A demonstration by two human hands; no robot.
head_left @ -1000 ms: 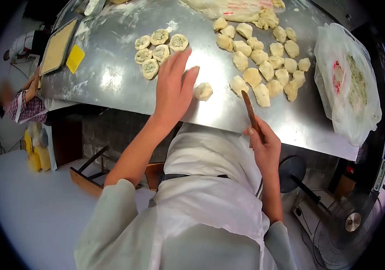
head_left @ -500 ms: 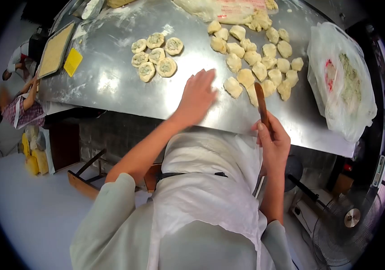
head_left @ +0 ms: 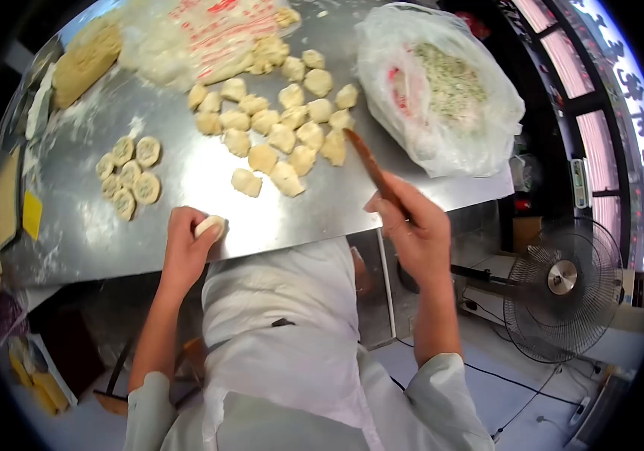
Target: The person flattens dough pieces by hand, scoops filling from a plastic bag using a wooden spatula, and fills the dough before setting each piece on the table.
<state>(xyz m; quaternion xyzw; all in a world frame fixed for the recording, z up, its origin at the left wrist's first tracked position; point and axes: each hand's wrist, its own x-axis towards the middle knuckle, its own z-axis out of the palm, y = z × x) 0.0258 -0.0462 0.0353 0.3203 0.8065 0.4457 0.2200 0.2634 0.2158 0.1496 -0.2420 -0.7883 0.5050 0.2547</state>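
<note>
My left hand [head_left: 185, 246] is closed around a small round of dough [head_left: 210, 227] near the front edge of the steel table [head_left: 179, 169]. In my right hand [head_left: 421, 229] is a flat brown wooden filling stick [head_left: 369, 161], its tip pointing up and left, between the dough pieces and the plastic bag. Many pale dough lumps [head_left: 281, 137] lie in a loose group beyond my hands. To the left sits a small cluster of filled dough rounds [head_left: 145, 187] with greenish centres. The clear plastic bag [head_left: 498, 124] on the right holds a chopped green-and-white filling [head_left: 450, 81].
A large dough mass [head_left: 89, 64] and a plastic sheet with red print [head_left: 224, 30] are at the back. A yellow card [head_left: 31, 215] and a shallow tray [head_left: 6, 197] lie at the left edge. A fan [head_left: 562, 278] stands on the right beyond the table.
The view has swung to the right. My left hand, bare and stretched out before, now grips a dough round near the table edge. My right hand still has the stick, now nearer the filling bag.
</note>
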